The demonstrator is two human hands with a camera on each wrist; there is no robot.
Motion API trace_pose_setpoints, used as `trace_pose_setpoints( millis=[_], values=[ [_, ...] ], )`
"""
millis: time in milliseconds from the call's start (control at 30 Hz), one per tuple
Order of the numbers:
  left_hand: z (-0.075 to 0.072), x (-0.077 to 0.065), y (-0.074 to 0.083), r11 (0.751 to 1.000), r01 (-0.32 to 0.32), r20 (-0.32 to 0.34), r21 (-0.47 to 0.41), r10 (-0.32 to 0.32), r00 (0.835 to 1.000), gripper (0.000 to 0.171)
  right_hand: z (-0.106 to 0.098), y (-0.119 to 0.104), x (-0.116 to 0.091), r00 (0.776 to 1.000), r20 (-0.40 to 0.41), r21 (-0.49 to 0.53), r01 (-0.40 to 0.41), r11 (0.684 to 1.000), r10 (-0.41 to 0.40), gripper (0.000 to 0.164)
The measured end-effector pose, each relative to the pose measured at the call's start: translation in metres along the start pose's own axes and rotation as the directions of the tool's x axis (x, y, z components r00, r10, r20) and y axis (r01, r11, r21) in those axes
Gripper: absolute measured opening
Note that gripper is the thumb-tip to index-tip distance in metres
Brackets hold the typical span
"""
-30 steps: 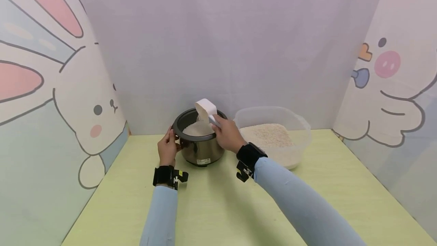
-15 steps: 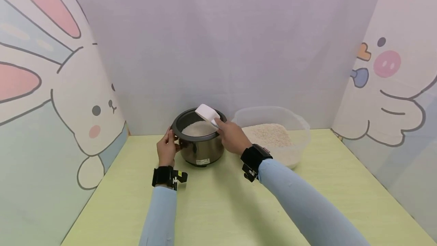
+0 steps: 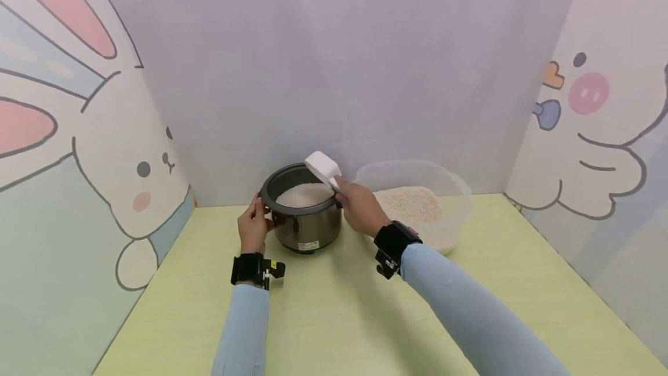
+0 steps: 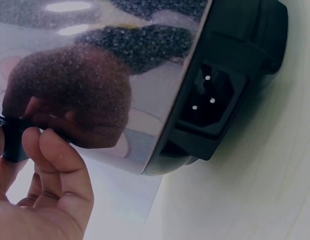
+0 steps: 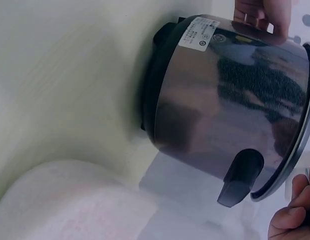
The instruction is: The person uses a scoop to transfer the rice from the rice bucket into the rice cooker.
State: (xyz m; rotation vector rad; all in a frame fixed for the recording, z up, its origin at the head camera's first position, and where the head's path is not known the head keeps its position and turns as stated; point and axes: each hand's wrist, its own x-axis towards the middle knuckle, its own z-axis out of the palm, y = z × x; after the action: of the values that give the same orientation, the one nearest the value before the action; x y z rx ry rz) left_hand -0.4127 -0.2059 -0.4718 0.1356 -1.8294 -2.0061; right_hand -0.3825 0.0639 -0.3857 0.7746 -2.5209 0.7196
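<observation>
A rice cooker [image 3: 315, 226] with a shiny metal body and dark rim stands near the back wall, white rice [image 3: 301, 195] inside it. My left hand [image 3: 253, 230] grips its black side handle [image 4: 14, 140], thumb and fingers curled round it in the left wrist view. Above the cooker's right rim, my right hand [image 3: 361, 209] pinches the handle of a white scoop [image 3: 321, 166], whose cup is tilted and whose inside is hidden. The cooker's other side handle [image 5: 242, 175] shows below the right hand's fingers [image 5: 290, 220] in the right wrist view.
Right of the cooker sits a translucent plastic tub [image 3: 455, 213] holding pale grain [image 3: 414, 203]. Cloth-like walls with cartoon animals close in the light green table [image 3: 323, 318]. A power socket [image 4: 210, 102] is low on the cooker's side.
A second ago the scoop was tipped over the pot with grains falling from it. My right hand has since turned it and drawn it rightward to the rim. My left hand keeps its place.
</observation>
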Motion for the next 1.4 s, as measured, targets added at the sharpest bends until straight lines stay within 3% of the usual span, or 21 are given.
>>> trace_pose_setpoints(
  millis=[167,267,633,767,867,1033,1100,1400],
  values=[
    [0.0,0.0,0.001,1.0,-0.009,0.003,0.007,0.009,1.0,0.049,-0.01,0.016,0.0,0.989,-0.142,0.016,-0.04,0.999,0.042,0.045],
    [0.001,0.0,0.001,1.0,-0.014,0.005,-0.003,0.014,1.0,0.051,-0.019,0.027,-0.003,0.98,-0.184,0.008,-0.075,0.997,0.075,0.044],
    [0.0,0.0,0.0,1.0,-0.006,0.013,0.003,0.006,1.0,0.052,-0.048,0.075,-0.027,0.954,-0.079,-0.085,-0.294,0.952,0.288,0.045],
    [-0.001,0.0,-0.001,1.0,-0.008,0.013,0.002,0.008,1.0,0.051,-0.053,0.09,-0.035,0.943,-0.039,-0.141,-0.332,0.933,0.33,0.036],
    [-0.002,0.0,-0.001,1.0,-0.009,0.014,0.003,0.009,1.0,0.052,-0.056,0.095,-0.039,0.919,0.007,-0.183,-0.386,0.904,0.394,0.023],
    [-0.001,0.0,-0.003,1.0,-0.007,0.018,0.004,0.007,1.0,0.052,-0.059,0.096,-0.04,0.83,0.093,-0.228,-0.52,0.823,0.55,0.018],
    [-0.001,0.0,-0.003,1.0,-0.004,0.02,0.001,0.004,1.0,0.052,-0.06,0.096,-0.04,0.806,0.12,-0.244,-0.542,0.804,0.58,0.02],
    [-0.001,0.001,0.0,1.0,0.004,0.016,-0.011,-0.004,1.0,0.05,-0.055,0.103,-0.036,0.78,0.184,-0.266,-0.547,0.794,0.599,0.019]
  ],
)
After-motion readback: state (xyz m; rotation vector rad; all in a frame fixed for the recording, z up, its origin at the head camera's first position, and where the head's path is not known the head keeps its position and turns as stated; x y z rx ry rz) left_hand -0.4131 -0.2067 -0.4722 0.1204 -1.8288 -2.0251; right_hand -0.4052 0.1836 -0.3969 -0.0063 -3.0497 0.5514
